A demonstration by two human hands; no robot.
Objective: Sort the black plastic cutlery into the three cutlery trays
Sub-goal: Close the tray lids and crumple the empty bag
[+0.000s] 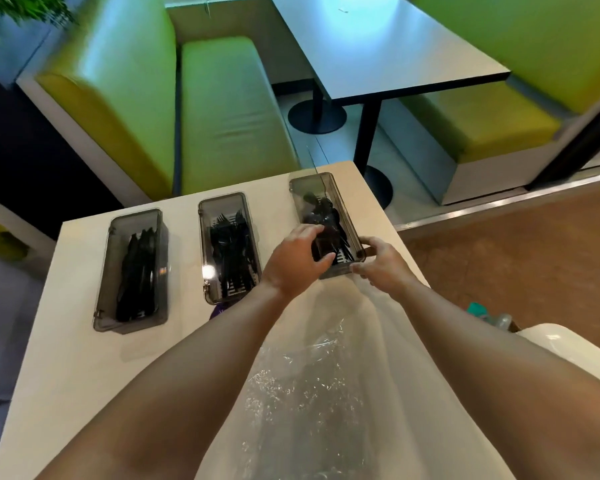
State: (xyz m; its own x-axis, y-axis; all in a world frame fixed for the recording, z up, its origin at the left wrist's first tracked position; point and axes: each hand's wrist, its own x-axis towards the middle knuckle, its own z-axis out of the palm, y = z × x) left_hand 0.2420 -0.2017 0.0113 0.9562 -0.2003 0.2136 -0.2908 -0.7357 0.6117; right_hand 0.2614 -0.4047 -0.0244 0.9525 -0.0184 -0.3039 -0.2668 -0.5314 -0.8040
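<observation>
Three smoky clear trays stand in a row on the pale table (pixel 84 358). The left tray (pixel 104 306) holds black knives. The middle tray (pixel 207 244) holds black forks. The right tray (pixel 300 188) holds black spoons (pixel 321 213). My left hand (pixel 297 259) reaches into the near end of the right tray, its fingers curled round a bundle of black cutlery handles. My right hand (pixel 383 261) pinches the near right corner of that same tray.
A crumpled clear plastic bag (pixel 302 386) lies on the table between my forearms. Green booth seats and a dark table stand beyond the far edge. A white chair (pixel 565 355) is at the right. The table's right edge runs close to the right tray.
</observation>
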